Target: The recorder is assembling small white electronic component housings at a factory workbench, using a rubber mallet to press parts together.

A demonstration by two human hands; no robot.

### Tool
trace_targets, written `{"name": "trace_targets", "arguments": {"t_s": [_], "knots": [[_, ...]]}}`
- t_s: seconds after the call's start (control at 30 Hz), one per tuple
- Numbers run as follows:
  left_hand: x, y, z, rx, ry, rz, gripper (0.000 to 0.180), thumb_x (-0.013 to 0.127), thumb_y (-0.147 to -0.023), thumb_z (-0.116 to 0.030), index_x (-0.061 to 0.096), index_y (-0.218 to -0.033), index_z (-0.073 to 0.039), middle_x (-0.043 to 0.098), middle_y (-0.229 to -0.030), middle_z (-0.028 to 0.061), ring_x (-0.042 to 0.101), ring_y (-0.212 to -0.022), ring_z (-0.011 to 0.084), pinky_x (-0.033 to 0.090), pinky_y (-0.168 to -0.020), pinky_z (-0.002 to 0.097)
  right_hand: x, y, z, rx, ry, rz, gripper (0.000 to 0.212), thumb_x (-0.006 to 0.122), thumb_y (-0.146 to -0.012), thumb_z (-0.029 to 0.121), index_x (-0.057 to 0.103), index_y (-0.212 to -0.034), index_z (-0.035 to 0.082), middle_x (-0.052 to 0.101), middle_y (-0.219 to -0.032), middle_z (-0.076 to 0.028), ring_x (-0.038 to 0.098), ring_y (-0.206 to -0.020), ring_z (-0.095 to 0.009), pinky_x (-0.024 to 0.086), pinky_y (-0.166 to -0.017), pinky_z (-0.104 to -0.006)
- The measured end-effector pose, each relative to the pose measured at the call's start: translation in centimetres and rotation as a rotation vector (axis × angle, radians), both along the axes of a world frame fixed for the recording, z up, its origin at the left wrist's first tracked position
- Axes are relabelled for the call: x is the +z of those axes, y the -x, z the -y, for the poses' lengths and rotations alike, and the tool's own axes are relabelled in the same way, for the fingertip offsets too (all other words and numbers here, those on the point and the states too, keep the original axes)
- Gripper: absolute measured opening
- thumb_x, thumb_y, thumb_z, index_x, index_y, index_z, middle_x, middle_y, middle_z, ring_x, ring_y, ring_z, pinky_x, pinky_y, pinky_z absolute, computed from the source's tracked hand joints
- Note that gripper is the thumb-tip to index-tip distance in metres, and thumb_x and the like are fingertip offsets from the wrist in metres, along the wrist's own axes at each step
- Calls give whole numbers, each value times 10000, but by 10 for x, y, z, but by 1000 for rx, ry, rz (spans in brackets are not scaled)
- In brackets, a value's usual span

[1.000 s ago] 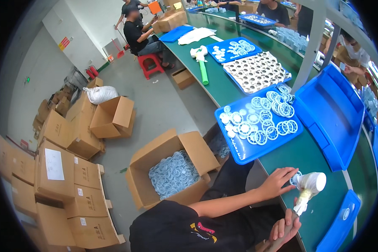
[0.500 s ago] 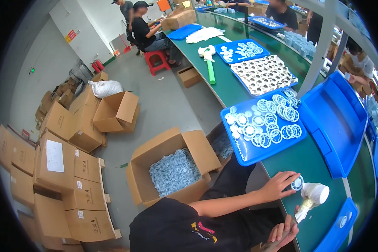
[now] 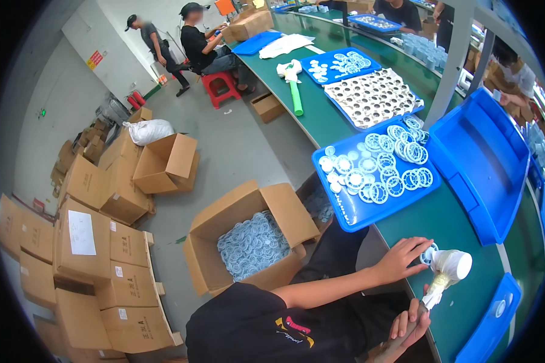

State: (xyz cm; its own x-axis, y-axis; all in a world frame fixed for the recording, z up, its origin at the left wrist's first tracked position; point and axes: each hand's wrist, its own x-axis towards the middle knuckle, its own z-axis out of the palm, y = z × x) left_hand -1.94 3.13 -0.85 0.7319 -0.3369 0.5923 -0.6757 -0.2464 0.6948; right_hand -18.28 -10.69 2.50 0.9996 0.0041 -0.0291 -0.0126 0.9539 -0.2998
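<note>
My left hand (image 3: 401, 260) reaches over the bench edge. Its fingers close on a light blue plastic ring (image 3: 427, 255), partly covered by them, right beside the head of a mallet (image 3: 449, 267). That mallet has a white round face and a head wrapped in whitish and yellowish material. Lower down, my right hand (image 3: 409, 328) is wrapped around the mallet's handle, holding it at a slant with the head upward. Beyond my left hand, a blue tray (image 3: 360, 218) carries many light blue rings and small white round pieces.
Past that tray lie a tray of pale parts with dark holes (image 3: 372, 97) and a green-handled mallet (image 3: 295, 97). A deep blue bin (image 3: 484, 175) leans at right, near a metal post (image 3: 457, 60). An open carton (image 3: 203, 257) of rings stands left. Several people are around.
My left hand has brought the ring closer against the mallet head, and its fingers cover more of it. The standing person in the background has stepped left. My view has shifted slightly.
</note>
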Motion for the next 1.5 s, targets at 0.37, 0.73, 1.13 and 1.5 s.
{"name": "trace_targets", "arguments": {"t_s": [0.37,0.73,1.13,1.5], "knots": [[-4,-2,4,-12,-5,12,675,742,-938,-276,503,-1523,-41,569,-1414,159,576,-1251,328,458,-1029,434,1,6,4,-74,198,-191,554,401,-1133,281,244,-1571,-20,436,-775,-73,448,-378,-173,494,-330,-341],[-1,-4,1,-113,-12,-98,620,734,-942,-307,543,-1480,-62,575,-1435,171,552,-1325,365,430,-1076,454,15,14,-12,-74,243,-193,553,529,-1078,268,337,-1517,-8,434,-688,-74,446,-354,-196,465,-321,-373],[9,-13,0,-110,-87,-151,755,856,-806,-129,539,-1489,-61,581,-1390,200,592,-1265,375,486,-1056,437,10,17,-18,7,140,-99,528,566,-1048,284,396,-1430,-38,433,-690,-61,439,-370,-141,421,-334,-308],[8,-38,-26,-416,561,-887,620,575,-988,-228,416,-1527,32,604,-1358,216,603,-1260,274,471,-1099,407,-4,28,-7,-124,205,-92,527,559,-1035,254,383,-1447,-25,430,-704,-61,439,-371,-143,434,-333,-313]]}}
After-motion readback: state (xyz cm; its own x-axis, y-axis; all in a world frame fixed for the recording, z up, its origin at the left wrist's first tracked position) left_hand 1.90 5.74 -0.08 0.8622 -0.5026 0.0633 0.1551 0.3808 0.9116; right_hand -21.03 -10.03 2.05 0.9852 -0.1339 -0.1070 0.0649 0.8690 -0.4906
